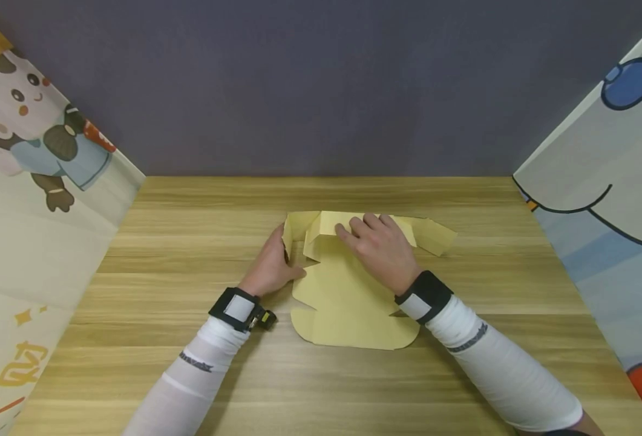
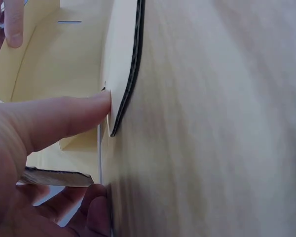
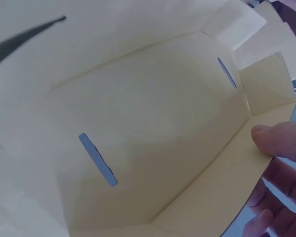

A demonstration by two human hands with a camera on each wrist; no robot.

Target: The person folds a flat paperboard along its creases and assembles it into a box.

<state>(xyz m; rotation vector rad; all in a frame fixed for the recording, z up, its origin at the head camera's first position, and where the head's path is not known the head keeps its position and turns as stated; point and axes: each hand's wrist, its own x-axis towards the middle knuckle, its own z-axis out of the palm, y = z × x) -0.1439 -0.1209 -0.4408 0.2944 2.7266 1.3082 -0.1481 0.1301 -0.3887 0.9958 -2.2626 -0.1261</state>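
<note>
A flat cardboard box blank (image 1: pixel 353 303), pale yellow inside, lies on the table with its far wall standing up. My right hand (image 1: pixel 383 251) pinches the top strip of that wall, thumb on the inner face and fingers behind, as the right wrist view shows. At the wall's left end, my left hand (image 1: pixel 271 266) has its fingers curled behind an upright end flap (image 2: pixel 59 177). Its thumb (image 2: pixel 69 116) touches the edge of a low side flap (image 2: pixel 121 74). Two narrow slots pierce the panel, one a long slot (image 3: pixel 98 160) in the right wrist view.
The wood-grain table (image 1: pixel 179 242) extends around the cardboard. A dark grey wall (image 1: pixel 321 91) rises behind it, and cartoon-printed panels stand at the left and right. Another end flap (image 1: pixel 435 236) sticks out at the wall's right end.
</note>
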